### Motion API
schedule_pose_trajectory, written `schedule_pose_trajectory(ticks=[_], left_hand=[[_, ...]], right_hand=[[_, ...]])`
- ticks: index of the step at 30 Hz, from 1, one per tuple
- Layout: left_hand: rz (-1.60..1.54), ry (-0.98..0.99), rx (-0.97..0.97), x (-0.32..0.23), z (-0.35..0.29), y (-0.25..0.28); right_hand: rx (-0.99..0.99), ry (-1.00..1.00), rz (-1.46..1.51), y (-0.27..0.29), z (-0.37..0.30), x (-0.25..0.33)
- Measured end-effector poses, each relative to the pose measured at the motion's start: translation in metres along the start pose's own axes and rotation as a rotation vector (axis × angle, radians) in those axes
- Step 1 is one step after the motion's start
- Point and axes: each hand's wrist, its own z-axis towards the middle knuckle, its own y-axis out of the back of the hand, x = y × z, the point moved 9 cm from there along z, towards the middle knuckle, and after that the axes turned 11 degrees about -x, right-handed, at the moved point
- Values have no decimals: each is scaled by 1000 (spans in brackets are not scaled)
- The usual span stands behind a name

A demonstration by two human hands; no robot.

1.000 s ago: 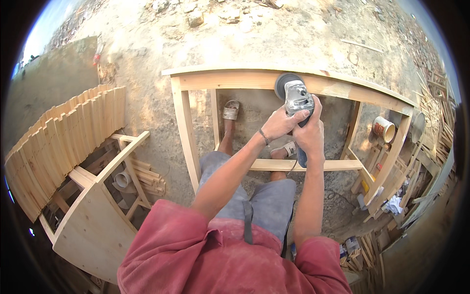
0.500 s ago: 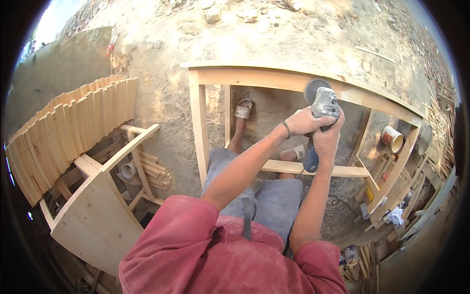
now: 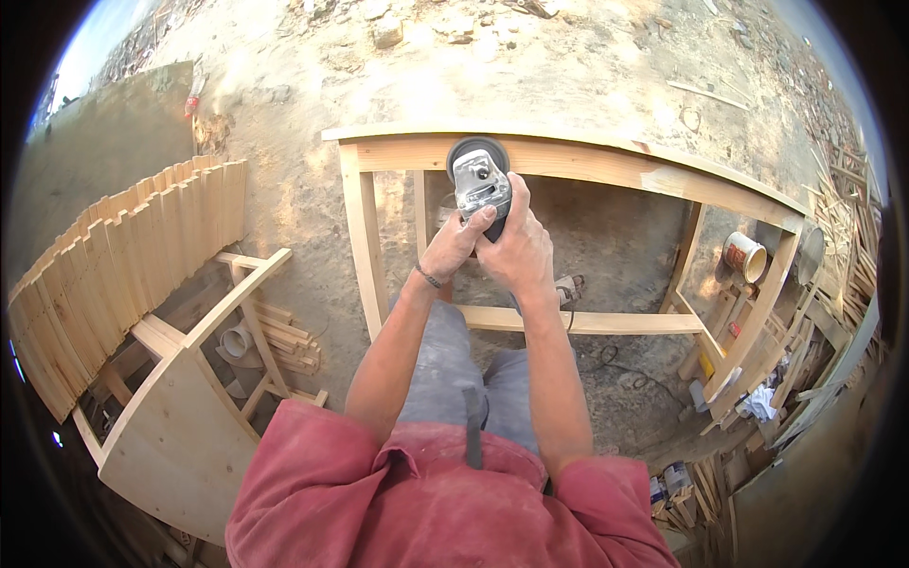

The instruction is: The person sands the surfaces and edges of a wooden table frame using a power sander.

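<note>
Both my hands grip a dust-coated angle grinder [image 3: 478,180] with a dark round disc. Its disc lies against the front rail of a pale wooden table frame [image 3: 587,166], near the frame's left end. My left hand [image 3: 451,248] is closed around the near left side of the tool, thumb along its top. Wrapped round its right side is my right hand [image 3: 523,251], which hides most of the grinder's body. A cord hangs below, partly behind my right forearm. Further right, the rail carries a lighter, rough-looking patch.
To the left, many narrow wooden slats [image 3: 142,246] lie in a row beside a plywood-topped frame [image 3: 180,445]. A white bucket [image 3: 745,257] lies tipped at the right, near scrap wood [image 3: 847,237]. The table's lower crossbar [image 3: 606,323] runs in front of my legs. A dark cord [image 3: 620,364] trails on the ground.
Both hands have carried the grinder left along the rail, from right of its middle to near its left end. The view has shifted slightly.
</note>
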Motion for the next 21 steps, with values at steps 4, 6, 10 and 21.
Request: schedule_pose_trajectory(ticks=[4, 6, 10, 21], left_hand=[[-34, 101, 49, 5, 2, -41], [-40, 67, 49, 12, 9, -59], [-60, 73, 102, 21, 13, -95], [-63, 160, 237, 36, 26, -214]], right_hand=[[23, -26, -22, 30, 11, -24], [23, -27, -30, 45, 14, -35], [-11, -24, -13, 73, 18, -57], [-102, -45, -20, 165, 28, -121]])
